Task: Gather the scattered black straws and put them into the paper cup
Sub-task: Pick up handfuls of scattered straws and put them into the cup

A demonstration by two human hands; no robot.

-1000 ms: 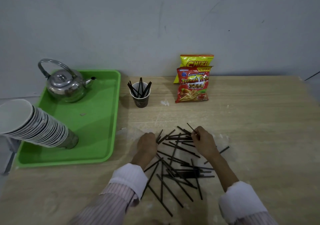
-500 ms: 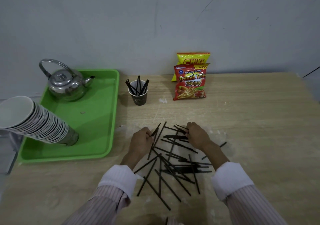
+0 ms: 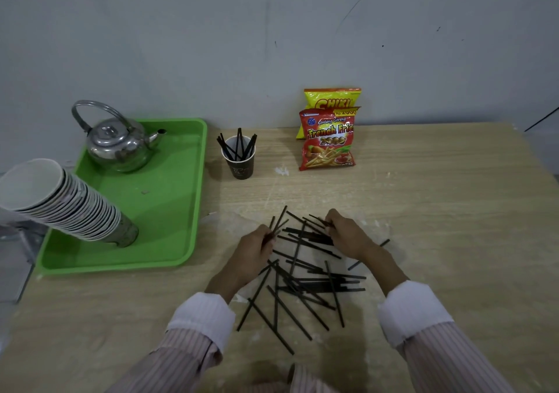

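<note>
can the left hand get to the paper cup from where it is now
Probably yes. The left hand sits at the straw pile, and only bare table lies between it and the paper cup; the green tray is off to the side.

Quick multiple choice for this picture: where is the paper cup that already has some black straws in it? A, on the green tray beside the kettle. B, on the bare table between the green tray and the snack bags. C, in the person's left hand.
B: the paper cup stands on the table, right of the green tray and left of the snack bags.
</note>
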